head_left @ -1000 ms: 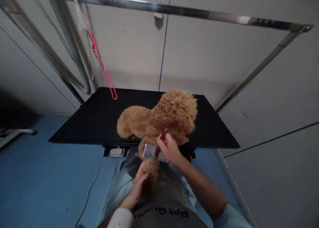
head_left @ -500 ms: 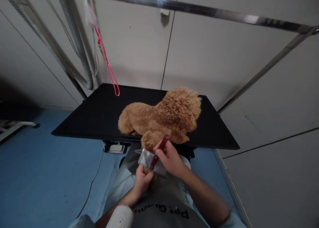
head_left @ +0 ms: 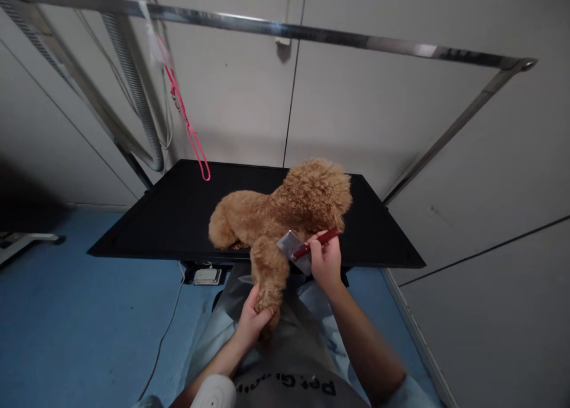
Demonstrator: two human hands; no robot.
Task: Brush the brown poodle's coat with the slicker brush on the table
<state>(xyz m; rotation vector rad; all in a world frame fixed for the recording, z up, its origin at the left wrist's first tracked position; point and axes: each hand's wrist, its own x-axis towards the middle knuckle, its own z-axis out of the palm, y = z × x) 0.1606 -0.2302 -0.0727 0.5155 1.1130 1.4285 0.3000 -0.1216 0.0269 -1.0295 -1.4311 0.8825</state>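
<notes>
A curly brown dog (head_left: pixel 253 209) lies on a black grooming table (head_left: pixel 155 218), its head toward the right. One of its legs (head_left: pixel 269 265) stretches over the near edge toward me. My left hand (head_left: pixel 253 319) is closed around the lower part of that leg. In my right hand (head_left: pixel 327 262) is a slicker brush (head_left: pixel 291 246) with a dark red handle and a flat silvery head. The brush head is beside the upper part of the leg; whether it touches the fur I cannot tell.
A metal bar (head_left: pixel 249 25) spans above the table, with a pink leash loop (head_left: pixel 191 135) hanging from it at the left. A grey corrugated hose (head_left: pixel 133 87) runs down the wall. Below the table are a white box (head_left: pixel 207 276) and a cable (head_left: pixel 167 331).
My right hand has moved the brush up and right, off the lower leg, and its handle has turned flatter. My left hand still grips the leg. The whole view has shifted slightly.
</notes>
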